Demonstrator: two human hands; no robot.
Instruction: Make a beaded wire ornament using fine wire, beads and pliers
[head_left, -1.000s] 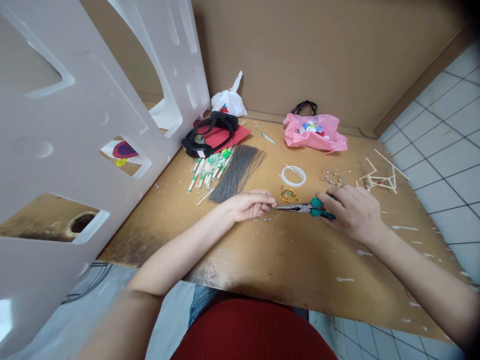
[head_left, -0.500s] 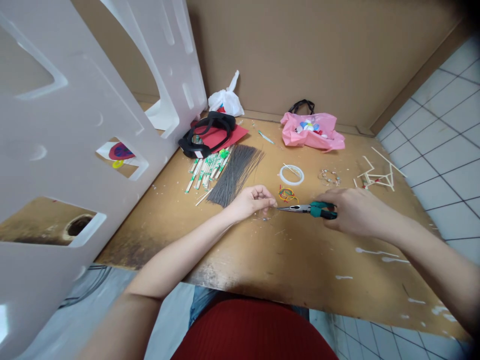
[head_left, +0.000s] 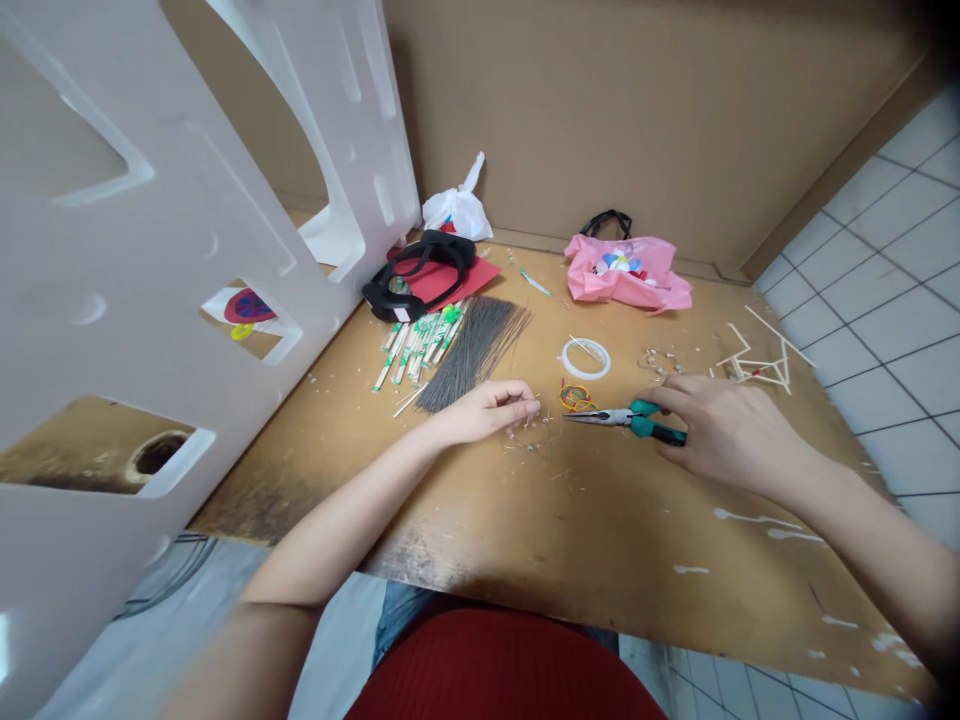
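Observation:
My left hand (head_left: 491, 410) pinches a thin beaded wire loop (head_left: 534, 446) between thumb and fingertips, just above the wooden table. A few small beads show along the loop; its top part is hidden by the fingers. In my right hand (head_left: 720, 425) are needle-nose pliers (head_left: 622, 418) with green and black handles. Their tips point left toward the loop, a short gap away from the left fingers. Beyond the jaws lies a small coil of yellow, red and green cord (head_left: 576, 397). Whether the jaws grip anything is too small to tell.
A bundle of dark wires (head_left: 472, 350) and wrapped sticks (head_left: 416, 345) lie left, near a black headband (head_left: 421, 275). Farther back are a white ring (head_left: 586, 357), a pink bag (head_left: 630, 275) and a white bag (head_left: 459, 212). Another beaded loop (head_left: 660, 360) and a stick frame (head_left: 757, 365) lie right.
The pliers' tips have drawn away to the right from the left fingers. My left hand has shifted slightly left with the beaded loop, which now shows more clearly.

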